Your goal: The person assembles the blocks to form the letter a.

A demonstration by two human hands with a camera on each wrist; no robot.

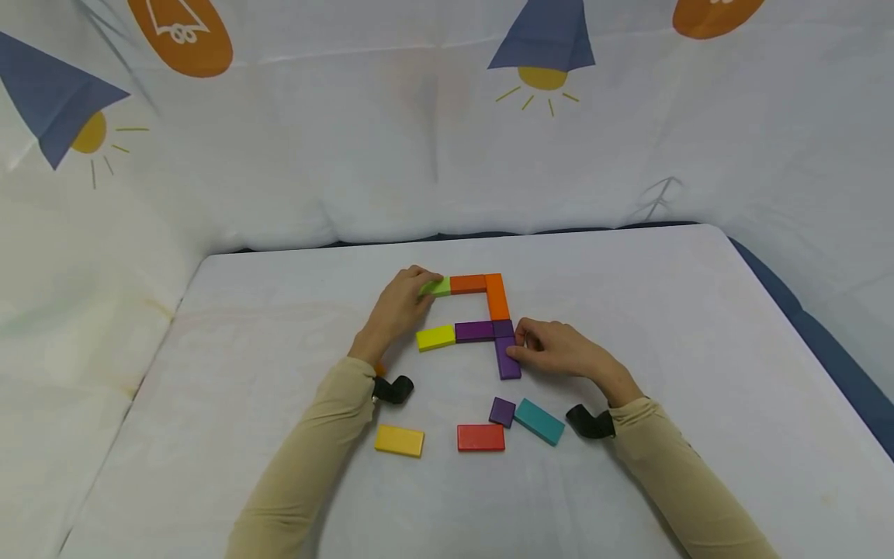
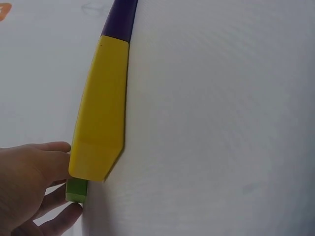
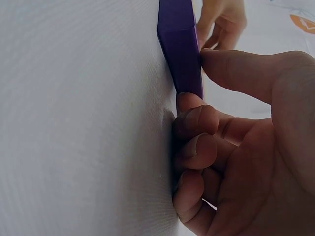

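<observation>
My left hand (image 1: 401,305) holds a light green block (image 1: 438,288) between thumb and fingers at the left end of the upper row. In the left wrist view a yellow block (image 2: 101,108) partly covers that green block (image 2: 76,191). My right hand (image 1: 562,347) has its thumb and index finger on a purple block (image 1: 508,363); its other fingers are curled against the table, as the right wrist view shows. Two orange blocks (image 1: 497,297) form a corner joined to the green one. Below them a small dark purple square (image 1: 503,328), another purple block (image 1: 473,332) and the yellow one line up.
Nearer the front lie a golden-yellow block (image 1: 400,440), a red block (image 1: 480,438), a small purple square (image 1: 502,412) and a teal block (image 1: 539,421). An orange piece (image 1: 380,369) peeks from beside the left wrist. A white cloth (image 1: 335,155) with lamp prints hangs behind the table.
</observation>
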